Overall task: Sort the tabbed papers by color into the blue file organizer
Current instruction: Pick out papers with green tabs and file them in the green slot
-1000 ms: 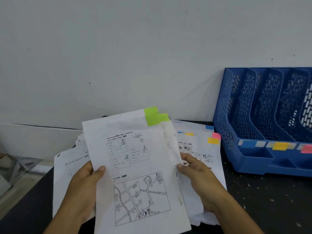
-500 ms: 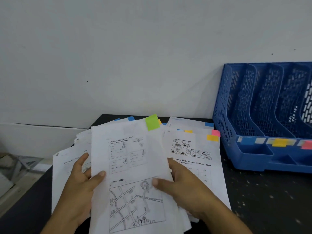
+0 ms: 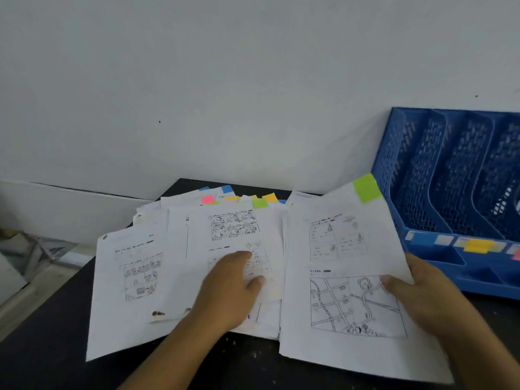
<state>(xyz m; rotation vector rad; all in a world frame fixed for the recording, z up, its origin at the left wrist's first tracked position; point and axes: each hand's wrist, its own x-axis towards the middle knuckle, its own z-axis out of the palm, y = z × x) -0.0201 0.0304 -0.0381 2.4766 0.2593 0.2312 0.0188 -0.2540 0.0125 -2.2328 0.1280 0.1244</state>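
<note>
Blue file organizer (image 3: 450, 175) stands at right against the wall (image 3: 225, 80), slots open toward the front. Loose papers (image 3: 174, 266) cover the surface (image 3: 42, 356) centre; bare strip along the near edge.

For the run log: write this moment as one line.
right hand: grips green-tabbed map sheet | left hand: presses paper pile | blue file organizer: no sheets visible

Green-tabbed paper (image 3: 349, 277); blue perforated organizer (image 3: 450, 175); black table (image 3: 56, 361).

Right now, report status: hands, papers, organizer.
Right hand grips green-tabbed sheet. Left hand flat on paper pile. Blue file organizer slots empty, path open.
</note>
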